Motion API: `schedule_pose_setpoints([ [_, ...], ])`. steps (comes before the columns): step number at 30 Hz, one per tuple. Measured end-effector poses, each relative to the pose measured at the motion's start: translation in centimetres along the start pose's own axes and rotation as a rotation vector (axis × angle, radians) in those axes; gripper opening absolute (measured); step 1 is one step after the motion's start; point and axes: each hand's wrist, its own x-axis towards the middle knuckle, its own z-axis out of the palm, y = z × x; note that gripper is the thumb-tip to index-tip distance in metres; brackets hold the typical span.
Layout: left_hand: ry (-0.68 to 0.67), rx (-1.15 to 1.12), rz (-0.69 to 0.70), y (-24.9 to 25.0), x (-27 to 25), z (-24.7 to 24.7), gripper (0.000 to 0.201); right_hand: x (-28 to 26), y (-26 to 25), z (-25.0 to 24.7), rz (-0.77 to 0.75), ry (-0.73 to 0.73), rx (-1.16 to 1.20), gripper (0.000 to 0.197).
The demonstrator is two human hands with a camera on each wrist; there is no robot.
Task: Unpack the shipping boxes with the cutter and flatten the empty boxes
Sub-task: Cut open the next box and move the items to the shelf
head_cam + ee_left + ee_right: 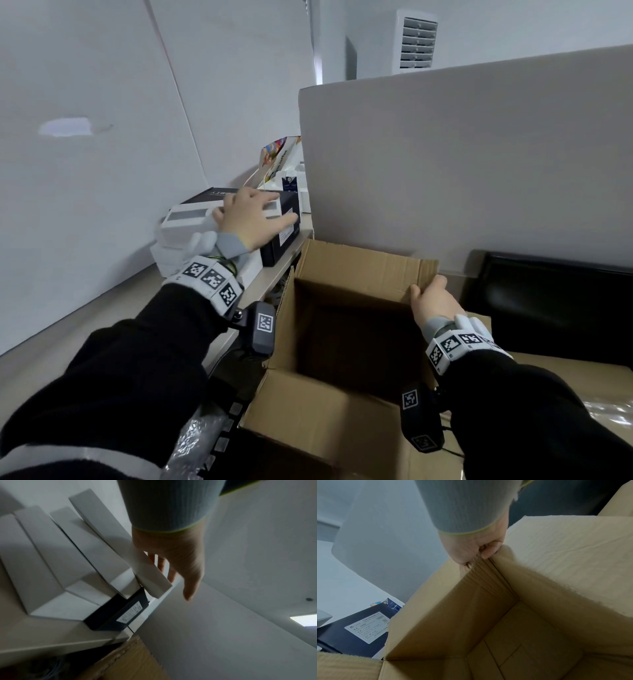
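The cardboard shipping box (346, 329) stands open in front of the person, flaps up, interior bare. The right hand (433, 301) grips the far right corner of its rim, fingers curled over the cardboard edge. The left hand (251, 219) lies with fingers spread and straight on a flat white box (191, 219), topmost of a stack of white boxes on the desk (274, 277) left of the carton. A black labelled box (284, 233) sits beside that stack. No cutter is visible.
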Motion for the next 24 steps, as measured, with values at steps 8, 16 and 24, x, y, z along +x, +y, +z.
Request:
schedule_pose_setpoints([
  [8, 0.126, -0.038, -0.042, 0.1, 0.3, 1.4, 0.024, 0.4, 0.6, -0.2, 0.014, -0.010, -0.004, 0.039],
  [16, 0.128, -0.191, -0.079, -1.9, -1.0, 2.2, 0.040, 0.4, 0.1, 0.3, 0.006, -0.004, -0.014, 0.040],
  [24, 0.156, -0.049, -0.125, -2.6, -2.0, 3.3, 0.062, 0.2, 0.4, 0.3, -0.007, 0.007, -0.011, 0.038],
])
